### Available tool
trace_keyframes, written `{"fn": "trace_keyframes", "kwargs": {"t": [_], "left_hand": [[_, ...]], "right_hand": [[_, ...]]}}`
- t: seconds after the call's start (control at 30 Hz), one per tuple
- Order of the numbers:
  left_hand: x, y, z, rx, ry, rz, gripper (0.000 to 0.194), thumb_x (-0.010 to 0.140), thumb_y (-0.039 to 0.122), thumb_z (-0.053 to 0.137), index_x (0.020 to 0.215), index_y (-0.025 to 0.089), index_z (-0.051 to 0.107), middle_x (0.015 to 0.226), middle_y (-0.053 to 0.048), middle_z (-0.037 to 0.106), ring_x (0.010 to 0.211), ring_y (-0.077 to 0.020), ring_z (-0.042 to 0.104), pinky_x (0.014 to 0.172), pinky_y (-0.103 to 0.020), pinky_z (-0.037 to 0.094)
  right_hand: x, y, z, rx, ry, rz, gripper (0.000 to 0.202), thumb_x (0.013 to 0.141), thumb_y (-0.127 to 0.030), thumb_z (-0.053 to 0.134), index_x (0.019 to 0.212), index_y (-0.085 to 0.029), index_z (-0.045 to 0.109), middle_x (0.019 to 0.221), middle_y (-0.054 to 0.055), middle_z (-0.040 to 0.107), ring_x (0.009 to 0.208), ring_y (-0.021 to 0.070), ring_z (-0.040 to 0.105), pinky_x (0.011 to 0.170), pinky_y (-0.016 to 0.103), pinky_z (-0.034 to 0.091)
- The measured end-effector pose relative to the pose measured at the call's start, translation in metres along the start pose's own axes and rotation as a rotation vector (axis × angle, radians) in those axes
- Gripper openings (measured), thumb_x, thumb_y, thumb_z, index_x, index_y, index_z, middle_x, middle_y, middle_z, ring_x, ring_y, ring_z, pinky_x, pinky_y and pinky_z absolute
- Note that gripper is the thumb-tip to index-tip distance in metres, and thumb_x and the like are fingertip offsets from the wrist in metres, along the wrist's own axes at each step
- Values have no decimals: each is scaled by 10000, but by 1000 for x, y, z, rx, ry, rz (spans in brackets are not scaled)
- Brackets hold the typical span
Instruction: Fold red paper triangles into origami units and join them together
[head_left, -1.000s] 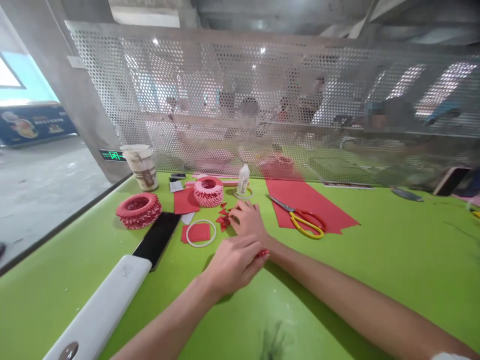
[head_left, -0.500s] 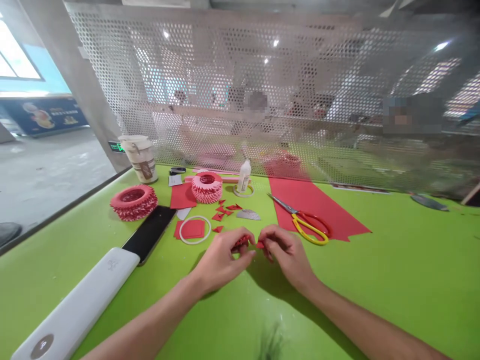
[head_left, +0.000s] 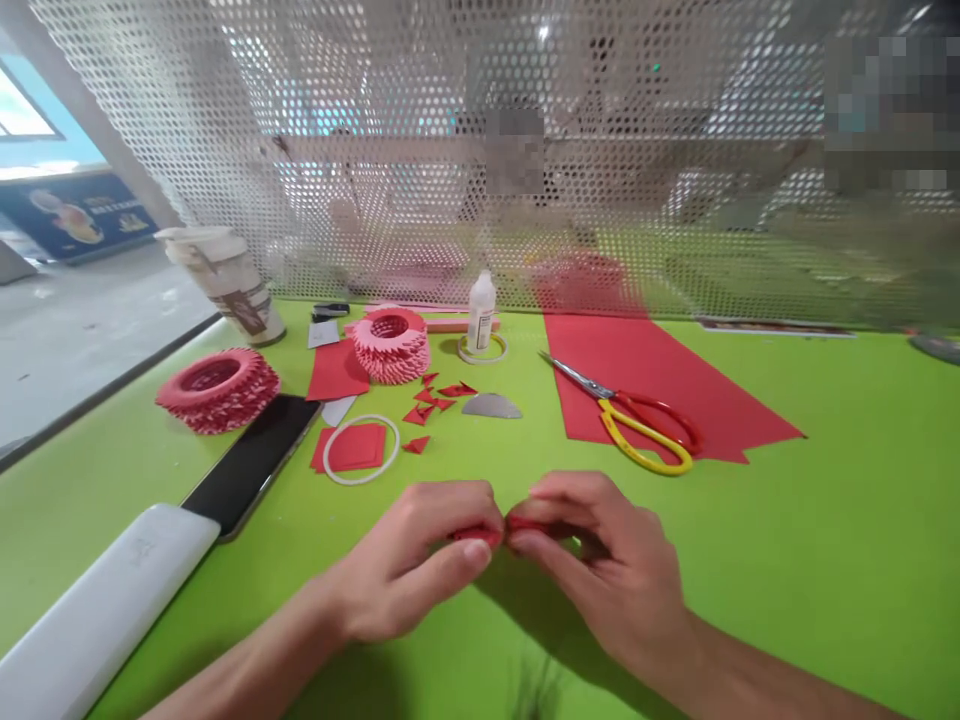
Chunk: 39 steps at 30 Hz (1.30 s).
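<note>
Red folded paper shows between the thumb and fingers of my left hand (head_left: 427, 555). My right hand (head_left: 607, 560) pinches another bit of red paper (head_left: 525, 524), and the fingertips of both hands meet or nearly meet. Beyond them lie several small red folded pieces (head_left: 427, 405) and a grey half-disc (head_left: 491, 405). A white ring (head_left: 327, 462) rests around part of some red paper squares (head_left: 356, 446). Two round pleated paper rings stand farther off, one pink (head_left: 391, 350) and one darker red (head_left: 217, 392).
Scissors (head_left: 600, 388) with red and yellow handles lie on a red sheet (head_left: 675, 380). A white bottle (head_left: 481, 312) stands at the back. At left are a phone (head_left: 259, 460), a white device (head_left: 112, 610) and a cup (head_left: 225, 285). A perforated screen (head_left: 420, 180) borders the table.
The view has moved closer and tilted down. My hands are now nearer the camera, with their fingertips closer together and the red paper pinched between them.
</note>
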<state>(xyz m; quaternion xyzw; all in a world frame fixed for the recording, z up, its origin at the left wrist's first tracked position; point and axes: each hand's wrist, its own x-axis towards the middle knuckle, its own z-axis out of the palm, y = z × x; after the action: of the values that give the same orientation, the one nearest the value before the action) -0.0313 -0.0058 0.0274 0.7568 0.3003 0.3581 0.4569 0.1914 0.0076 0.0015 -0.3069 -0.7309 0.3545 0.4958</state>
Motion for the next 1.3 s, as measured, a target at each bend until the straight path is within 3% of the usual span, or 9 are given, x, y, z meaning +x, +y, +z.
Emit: {"fn": "trace_keyframes", "kwargs": {"t": [0.13, 0.27, 0.43, 0.9, 1.3], "left_hand": [[0, -1, -3, 18, -20, 10, 461, 1110, 577, 398, 890, 197, 537, 824, 5, 490, 733, -158, 449, 716, -297, 343], [0, -1, -5, 68, -18, -11, 468, 1109, 591, 384, 904, 201, 539, 834, -3, 503, 743, -172, 459, 734, -311, 353], [0, 0, -6, 105, -36, -22, 488, 1111, 607, 359, 884, 205, 518, 817, -1, 489, 724, -174, 447, 736, -319, 358], [-1, -2, -5, 149, -55, -32, 512, 1121, 602, 322, 915, 196, 555, 820, -8, 509, 715, -174, 471, 707, -316, 367], [-1, -4, -5, 175, -57, -34, 520, 1116, 607, 317, 892, 198, 548, 811, -15, 516, 714, -180, 480, 700, -317, 379]], "right_hand": [[5, -4, -3, -85, -70, -141, 97, 980, -219, 774, 1038, -276, 721, 840, -23, 782, 673, 141, 733, 629, 219, 578], [9, -6, -4, -41, -98, -207, 185, 1000, -143, 723, 1140, -263, 736, 932, 22, 771, 771, 167, 737, 688, 256, 598], [9, -9, -3, -41, -91, -199, 200, 989, -131, 720, 1125, -276, 748, 882, 26, 736, 721, 182, 710, 630, 289, 588], [8, -10, -3, -126, -128, -250, 177, 1003, -97, 676, 1131, -215, 707, 892, 42, 718, 747, 170, 682, 674, 283, 588], [8, -12, 0, -126, -120, -257, 158, 1026, -127, 651, 1122, -239, 706, 864, 35, 712, 716, 182, 673, 642, 295, 584]]}}
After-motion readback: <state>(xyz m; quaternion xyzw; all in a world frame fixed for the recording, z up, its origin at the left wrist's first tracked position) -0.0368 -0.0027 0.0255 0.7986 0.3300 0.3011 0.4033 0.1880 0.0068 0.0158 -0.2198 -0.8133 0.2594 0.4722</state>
